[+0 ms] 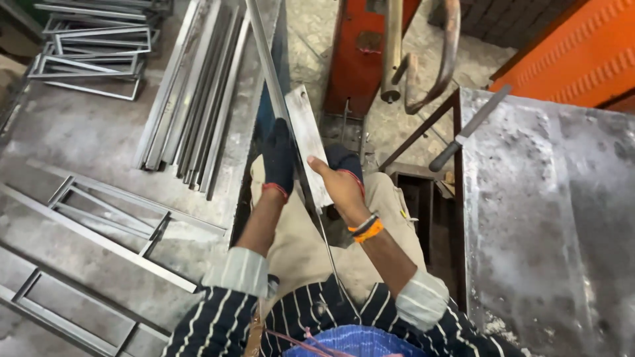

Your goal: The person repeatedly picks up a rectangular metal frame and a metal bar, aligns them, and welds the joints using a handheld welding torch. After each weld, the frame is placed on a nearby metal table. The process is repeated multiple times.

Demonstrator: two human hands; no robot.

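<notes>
My left hand (278,158), in a dark glove, grips a long thin metal strip (266,63) that runs from the top of the view down between my knees. My bare right hand (342,187), with an orange band at the wrist, presses its palm and thumb against a flat grey metal plate (307,135) standing on edge beside the strip. Both hands are close together over my lap.
A steel table (86,132) on the left carries a bundle of long metal bars (192,99) and several welded rectangular frames (92,56). A second worn metal table (549,218) on the right holds a dark-handled tool (466,129). An orange machine (360,46) stands ahead.
</notes>
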